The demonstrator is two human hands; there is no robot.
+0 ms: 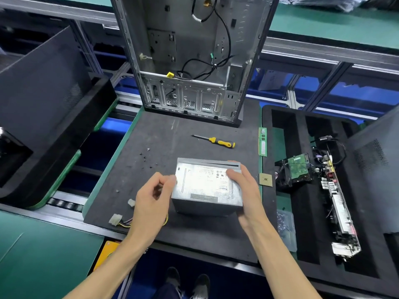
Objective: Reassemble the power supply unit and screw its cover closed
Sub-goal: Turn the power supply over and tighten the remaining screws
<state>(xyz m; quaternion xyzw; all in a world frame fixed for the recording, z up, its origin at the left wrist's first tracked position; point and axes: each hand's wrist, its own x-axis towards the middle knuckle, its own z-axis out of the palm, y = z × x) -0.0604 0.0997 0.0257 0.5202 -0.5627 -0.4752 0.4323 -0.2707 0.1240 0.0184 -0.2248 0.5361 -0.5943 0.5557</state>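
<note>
Dark foam worktop (172,130), power supply unit (207,186) gripped by both hands.
Left hand (155,197) pinches its edge, right hand (246,190) wraps its side; loose screws (146,157) could scatter if bumped.

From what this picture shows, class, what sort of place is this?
Probably a computer assembly or repair line: an open computer case stands on a foam mat, foam trays hold a motherboard, and roller conveyor rails run alongside.

power supply unit (207,186): 1 | screwdriver (216,141): 1 | hands: 2
</note>
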